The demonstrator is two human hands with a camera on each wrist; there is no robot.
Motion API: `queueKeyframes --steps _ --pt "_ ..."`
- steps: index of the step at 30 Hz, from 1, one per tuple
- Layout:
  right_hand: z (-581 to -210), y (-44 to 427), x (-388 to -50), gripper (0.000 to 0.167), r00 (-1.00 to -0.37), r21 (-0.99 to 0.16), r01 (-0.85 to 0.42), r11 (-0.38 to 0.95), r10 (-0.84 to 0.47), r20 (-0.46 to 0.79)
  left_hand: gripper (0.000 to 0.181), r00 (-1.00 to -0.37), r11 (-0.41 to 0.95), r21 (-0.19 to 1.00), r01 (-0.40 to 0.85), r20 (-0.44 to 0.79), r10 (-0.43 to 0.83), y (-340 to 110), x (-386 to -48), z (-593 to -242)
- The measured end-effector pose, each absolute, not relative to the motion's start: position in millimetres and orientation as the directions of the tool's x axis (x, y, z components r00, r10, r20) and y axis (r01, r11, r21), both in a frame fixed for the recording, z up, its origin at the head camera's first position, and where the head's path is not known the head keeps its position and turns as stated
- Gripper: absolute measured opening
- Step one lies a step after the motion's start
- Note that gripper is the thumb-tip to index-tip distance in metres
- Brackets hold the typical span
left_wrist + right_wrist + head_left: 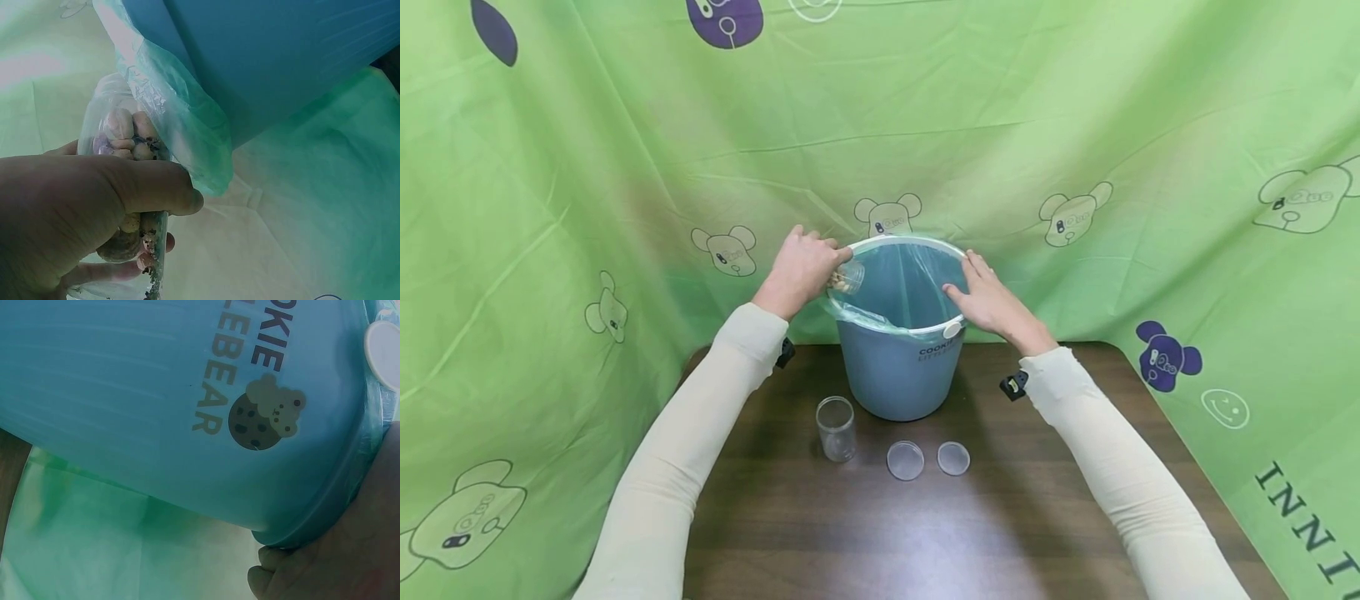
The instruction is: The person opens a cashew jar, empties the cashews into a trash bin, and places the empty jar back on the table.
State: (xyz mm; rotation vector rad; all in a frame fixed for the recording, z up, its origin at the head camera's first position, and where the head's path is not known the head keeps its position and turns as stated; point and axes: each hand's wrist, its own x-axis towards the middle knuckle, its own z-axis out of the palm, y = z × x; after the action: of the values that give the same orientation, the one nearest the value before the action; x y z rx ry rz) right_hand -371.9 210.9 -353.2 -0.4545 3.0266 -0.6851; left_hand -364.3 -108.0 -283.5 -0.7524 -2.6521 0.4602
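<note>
My left hand (803, 268) grips a clear jar (852, 275), tipped sideways at the left rim of a blue trash bin (895, 375). Inside the jar are pale, nut-like pieces (120, 125) and dark crumbs, partly hidden by my fingers. The jar's mouth points toward the bin's opening; a translucent green bag (181, 119) lines the bin and folds over its rim. My right hand (996, 302) holds the bin's right rim, thumb on the inner side and fingers on the outer side. In the right wrist view, fingertips (261, 578) show below the rim.
An uncapped clear jar (837, 429) stands on the brown table (820, 533) before the bin. Two round clear lids, a left lid (906, 460) and a right lid (953, 458), lie beside it. A green printed curtain (820, 150) hangs behind and at both sides.
</note>
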Motion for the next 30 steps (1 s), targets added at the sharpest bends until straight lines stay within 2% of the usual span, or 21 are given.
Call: queueKeyframes --steps 17,30 --pt "-351.7 212.0 -369.9 0.082 -0.960 -0.425 -0.271 0.864 -0.276 0.050 0.045 -0.784 0.791 -0.414 0.451 0.239 0.573 -105.4 -363.8 -282.9" --pt "-352.2 213.6 -369.4 0.085 -0.962 -0.428 -0.262 0.865 -0.271 0.041 0.039 -0.787 0.787 -0.437 0.435 0.240 0.568 -106.3 -364.4 -281.3"
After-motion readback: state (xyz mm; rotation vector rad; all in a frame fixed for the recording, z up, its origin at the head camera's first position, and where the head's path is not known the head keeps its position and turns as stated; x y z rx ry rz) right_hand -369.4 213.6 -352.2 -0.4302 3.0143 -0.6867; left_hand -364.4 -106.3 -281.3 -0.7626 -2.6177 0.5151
